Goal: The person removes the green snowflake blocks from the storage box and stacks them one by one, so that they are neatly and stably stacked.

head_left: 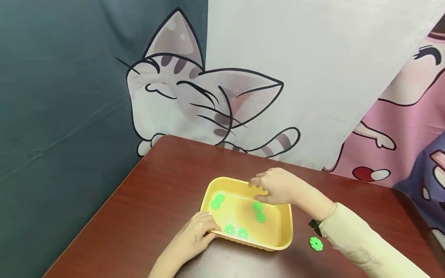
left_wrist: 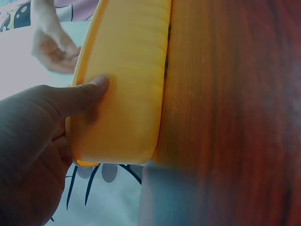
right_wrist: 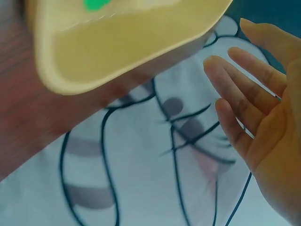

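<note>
A yellow plastic basin (head_left: 278,227) stands on the table. My left hand (head_left: 194,235) grips its near left corner; in the left wrist view the thumb (left_wrist: 94,88) presses on the outer wall, with the fingers behind the rim. Several green notched plastic discs lie in the basin, among them a pair at the left (head_left: 217,201), a pair at the right (head_left: 260,212) and a pair by the near wall (head_left: 236,231). Over the far rim hovers my right hand (head_left: 278,186), its fingers loosely spread and holding nothing, as the right wrist view also shows.
One more green disc (head_left: 316,243) lies on the dark red-brown table (head_left: 146,204), right of the basin and close to the right sleeve (head_left: 365,239). Behind the table's far edge hang curtains (head_left: 264,46) printed with cartoon figures.
</note>
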Action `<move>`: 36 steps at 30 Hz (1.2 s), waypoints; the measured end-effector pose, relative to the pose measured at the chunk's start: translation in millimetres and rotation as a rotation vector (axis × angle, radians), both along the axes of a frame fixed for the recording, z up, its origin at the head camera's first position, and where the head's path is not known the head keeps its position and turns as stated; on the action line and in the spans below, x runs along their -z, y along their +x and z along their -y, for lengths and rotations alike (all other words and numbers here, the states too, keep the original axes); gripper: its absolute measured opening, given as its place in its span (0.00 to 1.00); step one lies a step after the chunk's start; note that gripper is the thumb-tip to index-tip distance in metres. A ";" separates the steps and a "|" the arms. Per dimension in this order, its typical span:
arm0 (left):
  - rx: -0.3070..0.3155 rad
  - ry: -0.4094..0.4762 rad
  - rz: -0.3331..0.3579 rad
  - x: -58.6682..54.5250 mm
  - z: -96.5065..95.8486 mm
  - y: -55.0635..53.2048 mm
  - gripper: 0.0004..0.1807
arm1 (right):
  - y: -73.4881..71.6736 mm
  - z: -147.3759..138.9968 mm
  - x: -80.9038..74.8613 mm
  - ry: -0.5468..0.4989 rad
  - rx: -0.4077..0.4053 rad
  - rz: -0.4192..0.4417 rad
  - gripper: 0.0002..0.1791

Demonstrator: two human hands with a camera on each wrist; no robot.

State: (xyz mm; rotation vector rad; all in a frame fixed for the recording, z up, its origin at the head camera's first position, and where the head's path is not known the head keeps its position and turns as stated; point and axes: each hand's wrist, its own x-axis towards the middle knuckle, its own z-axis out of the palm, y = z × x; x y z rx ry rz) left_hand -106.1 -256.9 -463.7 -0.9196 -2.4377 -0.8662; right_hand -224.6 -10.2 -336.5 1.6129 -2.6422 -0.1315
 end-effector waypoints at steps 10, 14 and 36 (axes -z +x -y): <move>0.014 -0.014 0.007 0.7 -3.3 -3.0 0.04 | -2.4 52.5 18.5 0.005 -0.064 0.114 0.18; 0.028 -0.020 -0.039 1.5 -4.2 -3.5 0.05 | -10.1 62.1 33.2 0.009 -0.065 0.194 0.18; -0.013 -0.033 0.017 4.1 2.1 -2.4 0.03 | -25.8 101.4 89.5 0.073 -0.130 0.186 0.19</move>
